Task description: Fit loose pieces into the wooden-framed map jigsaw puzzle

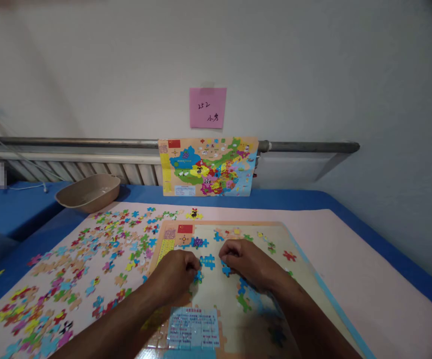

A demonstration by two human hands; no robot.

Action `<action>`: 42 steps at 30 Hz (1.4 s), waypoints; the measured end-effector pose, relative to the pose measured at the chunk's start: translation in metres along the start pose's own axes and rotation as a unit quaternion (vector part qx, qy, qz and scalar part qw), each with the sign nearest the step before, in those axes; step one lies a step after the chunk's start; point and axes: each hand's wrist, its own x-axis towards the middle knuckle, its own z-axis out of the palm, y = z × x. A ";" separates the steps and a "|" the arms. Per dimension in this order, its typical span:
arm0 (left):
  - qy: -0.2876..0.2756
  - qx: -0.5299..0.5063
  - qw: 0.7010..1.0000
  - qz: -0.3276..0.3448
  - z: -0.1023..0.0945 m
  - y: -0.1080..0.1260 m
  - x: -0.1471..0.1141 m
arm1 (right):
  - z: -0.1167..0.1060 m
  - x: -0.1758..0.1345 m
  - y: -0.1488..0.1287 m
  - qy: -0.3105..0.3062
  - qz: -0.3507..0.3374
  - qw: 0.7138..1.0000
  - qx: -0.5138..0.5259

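Observation:
My left hand [174, 275] is closed over the left part of the puzzle board [260, 249], its fingertips hiding whatever is between them. Blue-green puzzle pieces [198, 277] lie right at those fingertips. Joined blue pieces with lettering [208, 261] lie between my two hands. To the right, my right hand [244, 260] pinches a blue puzzle piece [225, 269] close to the board. Along the board's left and lower edges, border pieces are fitted together, including a white text block [194, 326]. A purple-and-blue piece group [198, 242] sits above my hands.
Many loose puzzle pieces [84, 259] spread over the pink sheet [361, 264] on the left. A tan basin [88, 193] stands at the back left. The map picture [208, 167] leans against the pipe [309, 147], below a pink note [207, 108].

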 end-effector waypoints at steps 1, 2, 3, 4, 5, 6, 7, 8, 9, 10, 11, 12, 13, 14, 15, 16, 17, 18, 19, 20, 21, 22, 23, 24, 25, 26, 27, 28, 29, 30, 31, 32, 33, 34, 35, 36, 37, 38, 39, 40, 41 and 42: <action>0.000 -0.001 1.000 -0.001 0.000 0.000 0.000 | -0.001 -0.001 0.000 -0.006 0.004 1.000 -0.004; -0.001 -0.002 1.000 -0.002 0.000 0.000 -0.001 | -0.001 -0.001 -0.001 -0.012 0.008 1.000 -0.009; -0.003 -0.002 1.000 -0.003 0.001 0.001 -0.001 | -0.002 -0.002 -0.001 -0.016 0.012 1.000 -0.013; -0.005 -0.003 1.000 -0.003 0.001 0.001 -0.001 | -0.002 -0.003 -0.002 -0.019 0.016 1.000 -0.017; -0.007 -0.005 1.000 -0.004 0.001 0.000 -0.001 | -0.003 -0.003 -0.003 -0.022 0.019 0.999 -0.022; -0.008 -0.006 1.000 -0.005 0.001 0.000 -0.001 | -0.003 -0.004 -0.004 -0.023 0.023 0.999 -0.027; -0.009 -0.008 1.000 -0.007 0.002 0.000 -0.001 | -0.004 -0.004 -0.004 -0.023 0.026 0.999 -0.033; -0.009 -0.011 1.000 -0.008 0.002 -0.001 0.000 | -0.004 -0.004 -0.005 -0.024 0.029 0.999 -0.038; -0.008 -0.013 1.000 -0.009 0.002 -0.001 0.000 | -0.004 -0.004 -0.006 -0.025 0.032 0.998 -0.043; -0.007 -0.016 1.000 -0.008 0.002 -0.001 0.001 | -0.004 -0.004 -0.007 -0.025 0.034 0.998 -0.047; -0.006 -0.017 1.000 -0.006 0.002 -0.002 0.001 | -0.004 -0.004 -0.008 -0.026 0.035 0.998 -0.051; -0.005 -0.018 1.000 -0.003 0.002 -0.002 0.001 | -0.004 -0.004 -0.010 -0.026 0.036 0.997 -0.055; -0.003 -0.017 1.000 0.000 0.002 -0.001 0.002 | -0.003 -0.005 -0.011 -0.027 0.036 0.997 -0.059; -0.001 -0.014 1.000 0.002 0.001 -0.001 0.002 | -0.001 -0.005 -0.012 -0.029 0.033 0.997 -0.062; 0.001 -0.011 1.000 0.003 0.001 0.000 0.002 | 0.001 -0.005 -0.013 -0.032 0.027 0.997 -0.065; 0.003 -0.007 1.000 0.004 0.001 0.000 0.002 | 0.004 -0.006 -0.015 -0.038 0.020 0.997 -0.067; 0.004 -0.003 1.000 0.005 0.000 0.000 0.001 | 0.007 -0.006 -0.015 -0.044 0.009 0.997 -0.068; 0.004 0.002 1.000 0.007 0.000 0.001 0.001 | 0.010 -0.007 -0.016 -0.050 -0.004 0.996 -0.070; 0.005 0.007 1.000 0.009 0.000 0.000 0.001 | 0.014 -0.007 -0.017 -0.055 -0.017 0.996 -0.073; 0.005 0.012 1.000 0.010 0.001 0.000 0.001 | 0.017 -0.007 -0.017 -0.057 -0.029 0.995 -0.078; 0.006 0.018 1.000 0.012 0.001 0.000 0.000 | 0.020 -0.007 -0.017 -0.056 -0.038 0.994 -0.087; 0.007 0.024 1.000 0.013 0.001 -0.001 0.000 | 0.022 -0.007 -0.017 -0.054 -0.048 0.993 -0.098; 0.008 0.030 0.999 0.015 0.002 -0.001 0.000 | 0.024 -0.007 -0.017 -0.051 -0.056 0.991 -0.110; 0.009 0.037 0.999 0.017 0.002 -0.001 -0.001 | 0.024 -0.007 -0.017 -0.049 -0.062 0.989 -0.122; 0.008 0.043 0.999 0.019 0.002 -0.001 -0.001 | 0.025 -0.006 -0.017 -0.047 -0.068 0.988 -0.131; 0.007 0.050 0.998 0.021 0.001 0.000 -0.002 | 0.024 -0.006 -0.018 -0.047 -0.073 0.987 -0.138; 0.005 0.057 0.998 0.024 0.001 0.001 -0.002 | 0.023 -0.007 -0.018 -0.046 -0.077 0.986 -0.142; 0.003 0.064 0.998 0.027 0.000 0.002 -0.002 | 0.021 -0.007 -0.019 -0.044 -0.078 0.985 -0.144; 0.004 0.072 0.997 0.029 -0.002 0.003 -0.003 | 0.019 -0.008 -0.021 -0.040 -0.077 0.985 -0.148; 0.006 0.082 0.996 0.031 -0.004 0.005 -0.003 | 0.017 -0.009 -0.022 -0.033 -0.074 0.985 -0.154; 0.011 0.091 0.995 0.031 -0.006 0.006 -0.004 | 0.015 -0.010 -0.024 -0.027 -0.070 0.984 -0.161; 0.016 0.101 0.994 0.031 -0.007 0.007 -0.004 | 0.013 -0.011 -0.027 -0.021 -0.064 0.983 -0.169; 0.020 0.110 0.993 0.031 -0.009 0.008 -0.005 | 0.011 -0.012 -0.029 -0.019 -0.057 0.982 -0.178; 0.023 0.119 0.992 0.030 -0.009 0.008 -0.006 | 0.011 -0.012 -0.031 -0.019 -0.049 0.981 -0.185; 0.023 0.129 0.991 0.028 -0.009 0.009 -0.007 | 0.011 -0.013 -0.033 -0.023 -0.041 0.981 -0.190; 0.022 0.138 0.990 0.027 -0.008 0.010 -0.008 | 0.012 -0.014 -0.035 -0.027 -0.031 0.980 -0.197; 0.020 0.150 0.988 0.025 -0.007 0.010 -0.008 | 0.014 -0.014 -0.037 -0.031 -0.020 0.978 -0.206; 0.020 0.162 0.986 0.023 -0.005 0.011 -0.009 | 0.017 -0.015 -0.038 -0.031 -0.010 0.975 -0.218; 0.022 0.175 0.984 0.020 -0.002 0.011 -0.010 | 0.020 -0.016 -0.038 -0.030 0.000 0.972 -0.234; 0.023 0.187 0.982 0.019 0.000 0.011 -0.010 | 0.023 -0.016 -0.038 -0.028 0.006 0.968 -0.250; 0.026 0.198 0.980 0.020 0.002 0.011 -0.011 | 0.026 -0.017 -0.038 -0.027 0.009 0.964 -0.266; 0.027 0.208 0.978 0.022 0.003 0.011 -0.011 | 0.029 -0.018 -0.037 -0.027 0.009 0.960 -0.279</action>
